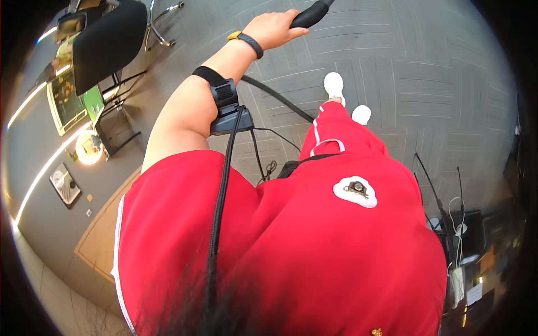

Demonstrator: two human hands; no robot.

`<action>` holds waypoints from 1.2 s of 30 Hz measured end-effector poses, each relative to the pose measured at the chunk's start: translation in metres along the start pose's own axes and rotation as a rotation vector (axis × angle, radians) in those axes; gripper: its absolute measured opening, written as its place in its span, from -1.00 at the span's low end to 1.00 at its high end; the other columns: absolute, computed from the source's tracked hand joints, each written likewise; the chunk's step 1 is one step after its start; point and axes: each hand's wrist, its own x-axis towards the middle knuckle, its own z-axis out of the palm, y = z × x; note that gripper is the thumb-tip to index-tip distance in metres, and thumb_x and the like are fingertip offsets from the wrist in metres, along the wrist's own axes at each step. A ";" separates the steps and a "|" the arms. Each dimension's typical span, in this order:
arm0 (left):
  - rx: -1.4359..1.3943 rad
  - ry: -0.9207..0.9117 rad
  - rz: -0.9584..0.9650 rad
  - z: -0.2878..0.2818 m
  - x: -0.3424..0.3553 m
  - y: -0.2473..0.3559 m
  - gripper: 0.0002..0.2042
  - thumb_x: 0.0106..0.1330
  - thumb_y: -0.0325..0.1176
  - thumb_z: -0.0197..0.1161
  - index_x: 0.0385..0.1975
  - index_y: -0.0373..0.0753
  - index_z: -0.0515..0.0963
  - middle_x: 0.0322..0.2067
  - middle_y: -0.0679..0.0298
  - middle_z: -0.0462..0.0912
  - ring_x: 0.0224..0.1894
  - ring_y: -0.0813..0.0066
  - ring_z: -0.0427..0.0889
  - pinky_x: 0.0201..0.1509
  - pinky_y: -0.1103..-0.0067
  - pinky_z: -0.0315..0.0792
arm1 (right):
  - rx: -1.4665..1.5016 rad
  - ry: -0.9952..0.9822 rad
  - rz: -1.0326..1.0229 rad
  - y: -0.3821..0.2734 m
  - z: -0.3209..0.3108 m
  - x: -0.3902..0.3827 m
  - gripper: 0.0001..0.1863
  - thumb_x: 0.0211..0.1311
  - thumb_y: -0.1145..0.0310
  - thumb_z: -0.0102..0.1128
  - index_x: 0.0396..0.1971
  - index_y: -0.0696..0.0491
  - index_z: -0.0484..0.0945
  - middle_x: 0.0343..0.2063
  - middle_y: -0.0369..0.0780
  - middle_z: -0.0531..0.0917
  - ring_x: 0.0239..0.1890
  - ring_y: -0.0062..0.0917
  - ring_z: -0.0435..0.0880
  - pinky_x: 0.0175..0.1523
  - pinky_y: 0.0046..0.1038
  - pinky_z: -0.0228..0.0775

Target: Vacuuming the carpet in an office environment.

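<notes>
The left hand (274,29) is gripping, fingers curled, the near end of a black handle (310,15), likely stiff, light and best held there; the right hand isn't showing.

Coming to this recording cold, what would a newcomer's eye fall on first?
Most likely the bright red top, which fills the lower middle of the picture. Next, the left hand near the upper edge, gripping a black handle, with a dark boxy device strapped to the same arm. The white shoes also stand out against the grey floor, right of centre in the upper part.
</notes>
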 end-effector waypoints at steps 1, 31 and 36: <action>0.026 0.057 0.008 -0.004 -0.010 -0.007 -0.49 0.34 0.17 0.16 0.02 -0.14 0.52 -0.33 0.05 0.72 -0.24 0.05 0.71 -0.13 0.23 0.57 | 0.150 -0.036 0.095 -0.018 -0.007 0.008 -0.73 0.39 0.25 0.04 -0.14 0.13 0.57 -0.37 -0.30 0.64 -0.30 -0.59 0.59 -0.12 -0.51 0.44; 0.035 -0.067 -0.014 -0.037 -0.026 -0.026 -0.46 0.34 0.15 0.17 0.14 -0.11 0.47 -0.28 0.02 0.71 -0.19 -0.02 0.69 -0.10 0.20 0.56 | -0.550 -1.349 -1.052 -0.578 0.173 0.000 -0.67 0.19 0.48 0.25 -0.02 0.03 0.55 -0.05 -0.19 0.65 -0.09 -0.28 0.64 0.10 -0.31 0.50; -0.137 -0.089 0.035 -0.027 0.001 -0.008 -0.50 0.30 0.13 0.20 0.03 -0.14 0.51 -0.21 0.03 0.71 -0.11 -0.01 0.67 -0.04 0.19 0.53 | -0.397 -0.876 -0.611 -0.544 0.142 0.055 -0.58 0.21 0.62 0.07 0.09 0.08 0.51 0.00 -0.15 0.64 -0.05 -0.48 0.65 0.15 -0.41 0.47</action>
